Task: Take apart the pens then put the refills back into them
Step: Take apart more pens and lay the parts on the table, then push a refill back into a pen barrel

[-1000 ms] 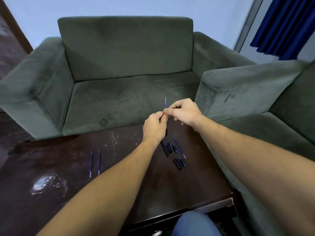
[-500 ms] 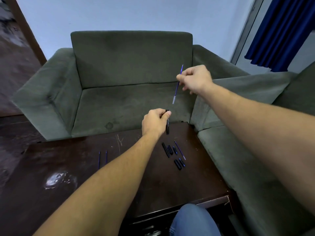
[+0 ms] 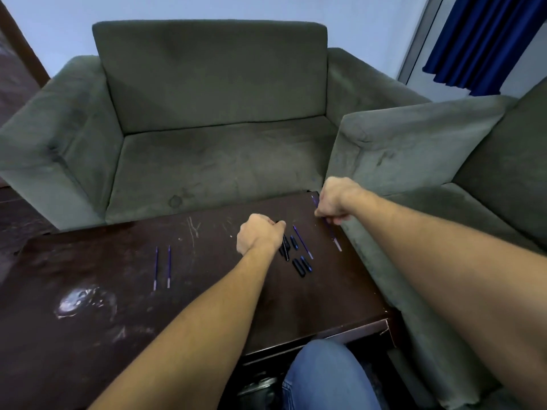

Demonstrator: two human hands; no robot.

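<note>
Pens lie in pieces on a scratched dark tabletop (image 3: 88, 335).
Left of centre, two spare refills (image 3: 156, 267) lie side by side. The left hand (image 3: 260, 233) grips a black pen barrel (image 3: 286, 250) above loose pen parts (image 3: 300, 266); the right hand (image 3: 334, 201) pinches a blurred blue refill (image 3: 336, 244) near the right edge.

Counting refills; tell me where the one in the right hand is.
Head view: the refill slants over the table's far right edge, beside the sofa arm.
</note>
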